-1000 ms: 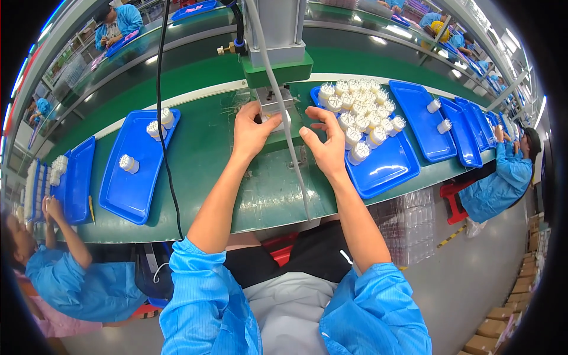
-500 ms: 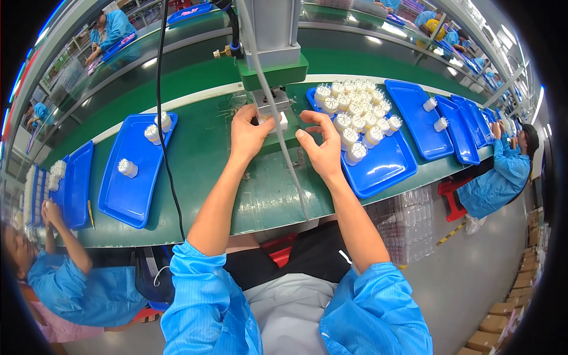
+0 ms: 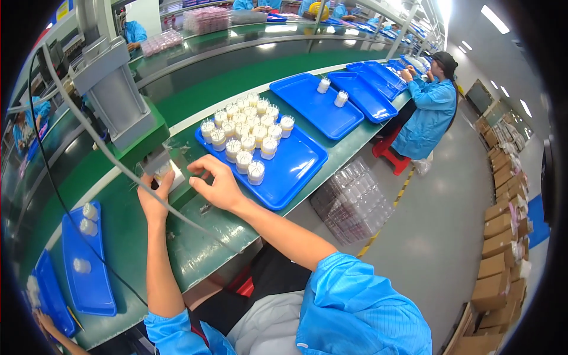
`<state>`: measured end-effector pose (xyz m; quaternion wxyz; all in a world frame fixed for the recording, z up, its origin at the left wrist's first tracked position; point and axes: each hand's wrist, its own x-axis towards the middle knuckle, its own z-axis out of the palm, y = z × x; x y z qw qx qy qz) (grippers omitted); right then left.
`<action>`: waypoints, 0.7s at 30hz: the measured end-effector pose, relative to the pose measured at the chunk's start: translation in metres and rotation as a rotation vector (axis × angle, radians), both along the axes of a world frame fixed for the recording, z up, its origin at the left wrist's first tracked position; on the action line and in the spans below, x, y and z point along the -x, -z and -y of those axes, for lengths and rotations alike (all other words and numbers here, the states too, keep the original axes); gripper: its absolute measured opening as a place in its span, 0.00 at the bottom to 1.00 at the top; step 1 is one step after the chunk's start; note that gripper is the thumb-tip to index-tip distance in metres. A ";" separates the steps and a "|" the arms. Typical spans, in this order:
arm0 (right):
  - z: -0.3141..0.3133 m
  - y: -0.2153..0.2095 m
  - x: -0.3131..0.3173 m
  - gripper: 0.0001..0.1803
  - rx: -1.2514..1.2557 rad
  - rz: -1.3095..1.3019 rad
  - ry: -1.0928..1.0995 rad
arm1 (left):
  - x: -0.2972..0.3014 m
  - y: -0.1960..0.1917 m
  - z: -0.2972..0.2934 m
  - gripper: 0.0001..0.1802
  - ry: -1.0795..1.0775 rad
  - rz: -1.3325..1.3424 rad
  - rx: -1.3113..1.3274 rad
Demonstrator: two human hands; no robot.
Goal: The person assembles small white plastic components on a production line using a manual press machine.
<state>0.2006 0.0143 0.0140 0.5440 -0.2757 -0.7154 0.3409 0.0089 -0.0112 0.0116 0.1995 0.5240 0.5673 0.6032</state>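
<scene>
My left hand (image 3: pixel 155 200) is at the small fixture (image 3: pixel 176 176) under a press, its thumb and fingers closed about a small white round part (image 3: pixel 160 170). The part is mostly hidden by the fingers and blurred. My right hand (image 3: pixel 218 184) hovers just right of the fixture, fingers curled but apart and nothing in them. Above both stands the press (image 3: pixel 112 89), grey with a green lower block (image 3: pixel 142 135). Beside my right hand lies a blue tray (image 3: pixel 296 177) with several white cylindrical parts (image 3: pixel 247 130), their tops slotted, grouped at its left and far side.
Another blue tray (image 3: pixel 349 121) at the far right holds two white parts; more trays lie beyond. On the left, a blue tray (image 3: pixel 92 290) carries a few parts. A grey hose (image 3: pixel 109 155) and black cable (image 3: pixel 74 219) cross before the press. A co-worker (image 3: pixel 429 112) sits right.
The view has swung to the right, so the press and hands now appear further left. My left hand stays at the fixture; my right hand stays beside it, empty.
</scene>
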 end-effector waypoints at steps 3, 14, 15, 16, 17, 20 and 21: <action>0.001 0.001 -0.001 0.12 0.050 0.011 0.022 | -0.002 0.001 0.001 0.19 0.019 0.039 0.030; 0.000 0.001 0.004 0.09 0.058 -0.059 0.043 | 0.004 0.006 -0.002 0.18 0.011 0.019 0.021; 0.000 0.001 0.003 0.09 0.072 -0.067 0.035 | 0.004 0.005 -0.001 0.18 0.006 0.021 0.016; 0.000 0.001 0.003 0.09 0.068 -0.068 0.038 | 0.004 0.005 -0.002 0.18 0.010 0.019 0.012; 0.000 0.000 0.002 0.09 0.082 -0.047 0.033 | 0.005 0.005 -0.001 0.18 0.015 0.048 0.026; 0.001 0.000 0.000 0.09 0.103 -0.026 0.023 | 0.005 0.006 -0.003 0.19 0.024 0.058 0.026; 0.000 -0.001 0.000 0.09 0.115 -0.024 0.015 | 0.005 0.007 -0.004 0.20 0.025 0.040 0.018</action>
